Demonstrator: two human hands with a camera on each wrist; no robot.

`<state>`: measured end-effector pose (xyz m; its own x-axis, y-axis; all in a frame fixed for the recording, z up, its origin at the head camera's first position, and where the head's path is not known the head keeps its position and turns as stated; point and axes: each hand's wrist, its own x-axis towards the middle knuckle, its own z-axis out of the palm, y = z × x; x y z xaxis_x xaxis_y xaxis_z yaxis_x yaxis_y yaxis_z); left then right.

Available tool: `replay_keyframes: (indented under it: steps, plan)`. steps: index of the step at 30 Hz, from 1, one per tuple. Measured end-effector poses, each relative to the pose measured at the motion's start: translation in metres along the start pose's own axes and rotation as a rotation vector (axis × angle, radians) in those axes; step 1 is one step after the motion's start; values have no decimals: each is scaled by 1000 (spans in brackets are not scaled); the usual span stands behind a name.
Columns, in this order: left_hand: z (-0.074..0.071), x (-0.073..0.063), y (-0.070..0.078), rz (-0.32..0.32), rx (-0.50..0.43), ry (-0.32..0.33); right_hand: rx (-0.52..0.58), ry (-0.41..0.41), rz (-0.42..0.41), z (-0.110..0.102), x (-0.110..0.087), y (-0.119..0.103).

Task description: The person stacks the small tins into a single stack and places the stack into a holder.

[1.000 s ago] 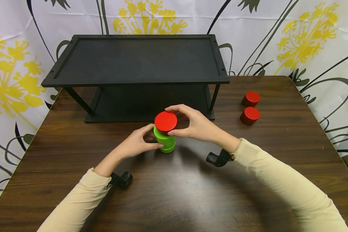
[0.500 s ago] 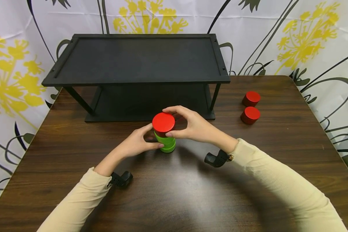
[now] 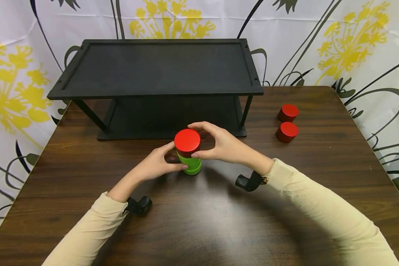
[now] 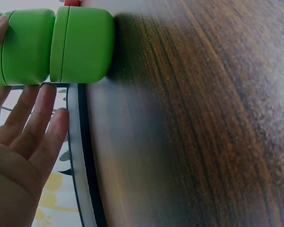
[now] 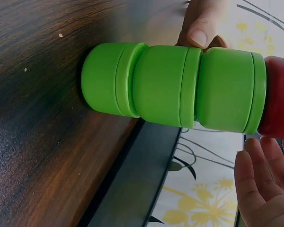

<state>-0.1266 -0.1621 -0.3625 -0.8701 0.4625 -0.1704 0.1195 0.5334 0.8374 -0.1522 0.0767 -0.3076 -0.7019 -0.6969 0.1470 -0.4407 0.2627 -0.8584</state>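
Observation:
Three lidded green round containers (image 5: 165,85) stand stacked on the table, as the right wrist view shows. A red round container (image 3: 187,140) sits on top of them. The left hand (image 3: 153,164) grips the green stack from the left, thumb in front and fingers behind. From the right, the right hand (image 3: 224,146) has its thumb and index finger curled around the red container. Its other fingers (image 5: 270,165) extend beside the red side in the right wrist view. The lowest green container (image 4: 85,45) rests on the wood in the left wrist view.
Behind the stack is a black two-level shelf (image 3: 166,68), its lower level close to the hands. Two more red round containers (image 3: 288,112) stand on the brown table (image 3: 219,221) at right. A floral curtain (image 3: 286,48) hangs behind the table.
The right hand brought the red container slightly left and squarely onto the green stack, then shifted a touch right while the red container stayed. The left hand kept its place.

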Motion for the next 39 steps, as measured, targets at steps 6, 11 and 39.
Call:
replay_keyframes:
  steps: [6,11,39]
  plan:
    - [0,0,-1,-3,4,-3,-6,2,25,-10,-4,4]
    - [0,0,0,-5,13,2,-41,24,73,-24,-13,10]
    - [0,0,0,-5,30,2,-147,212,445,-112,-98,71]
